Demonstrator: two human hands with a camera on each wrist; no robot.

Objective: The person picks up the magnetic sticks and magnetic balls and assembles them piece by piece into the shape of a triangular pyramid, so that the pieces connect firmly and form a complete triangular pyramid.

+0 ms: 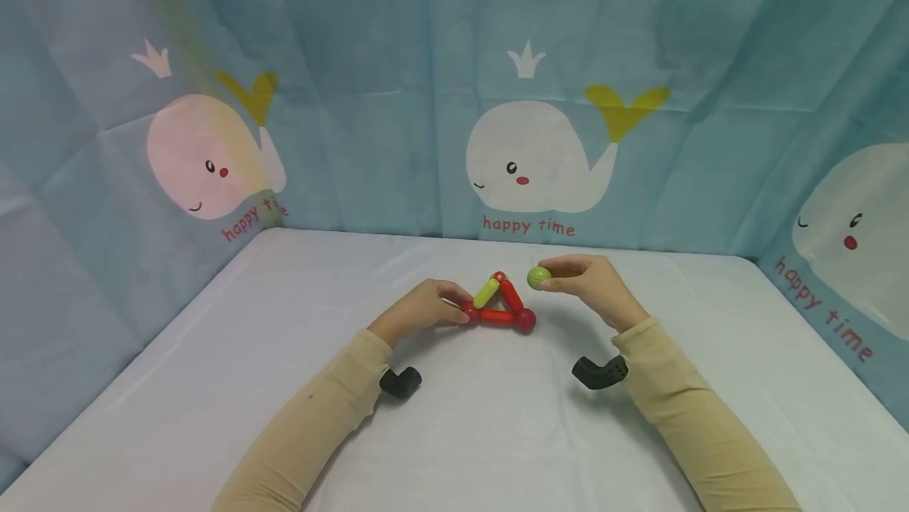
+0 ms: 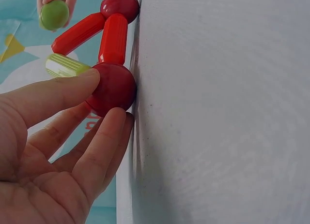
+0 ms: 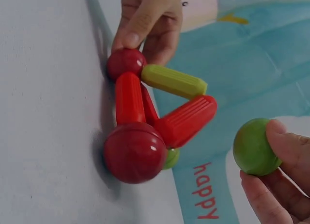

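Observation:
A small frame of toy rods and balls stands on the white table. Its left red ball (image 2: 115, 91) is pinched between thumb and fingers of my left hand (image 1: 424, 305). A red rod (image 1: 497, 317) joins this ball to another red ball (image 1: 525, 320) resting on the table. From the two balls, a yellow-green rod (image 1: 486, 293) and a second red rod (image 1: 511, 296) slope up and meet at the top. Behind, a further green ball (image 3: 172, 158) shows partly. My right hand (image 1: 595, 285) holds a green ball (image 1: 538, 278) up beside the frame's top, apart from it.
Blue cloth (image 1: 369, 165) with printed whales hangs behind and at both sides of the table (image 1: 483, 425). A black curved piece (image 1: 600, 372) sticks out from the right sleeve, and another black piece (image 1: 401, 383) from the left sleeve, both over the table.

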